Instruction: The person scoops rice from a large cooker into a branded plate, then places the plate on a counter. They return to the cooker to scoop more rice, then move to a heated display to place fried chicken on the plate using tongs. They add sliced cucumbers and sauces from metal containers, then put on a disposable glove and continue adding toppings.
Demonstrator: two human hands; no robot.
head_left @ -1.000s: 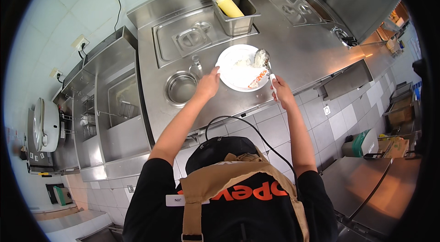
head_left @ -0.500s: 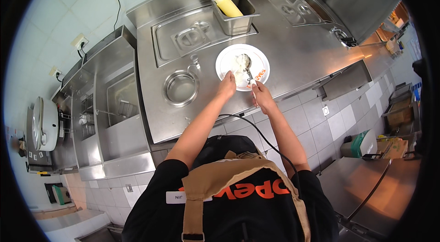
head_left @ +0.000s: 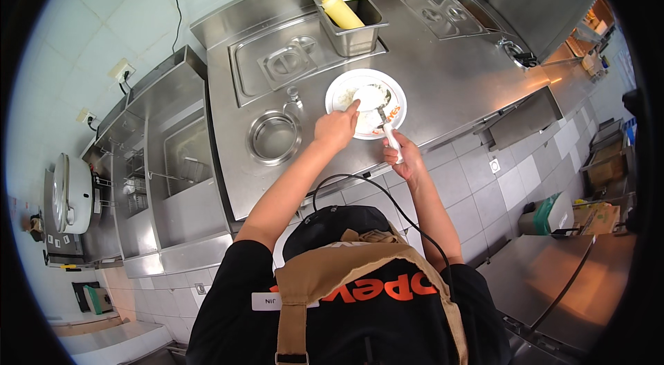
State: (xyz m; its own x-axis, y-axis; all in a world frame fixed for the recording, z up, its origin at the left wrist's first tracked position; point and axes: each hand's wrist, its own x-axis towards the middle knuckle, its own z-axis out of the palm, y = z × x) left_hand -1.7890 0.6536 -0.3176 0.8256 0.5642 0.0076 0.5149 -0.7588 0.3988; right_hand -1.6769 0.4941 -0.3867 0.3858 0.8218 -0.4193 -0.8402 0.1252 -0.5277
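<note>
Some white food (head_left: 344, 97) mid-frame risked spilling off the plate (head_left: 354, 75) if the left hand (head_left: 336, 130), half curled, hold unclear, bumped the scoop (head_left: 389, 135) the right hand (head_left: 405, 157) gripped.

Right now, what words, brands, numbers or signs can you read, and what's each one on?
I won't copy words out, but here's the writing:
Round white plate: orange lettering.
Black fabric shirt: big orange lettering, partly covered by a tan strap.
White rectangular badge: small dark lettering.
Small white labels near the white rounded appliance: too small to read.
</note>
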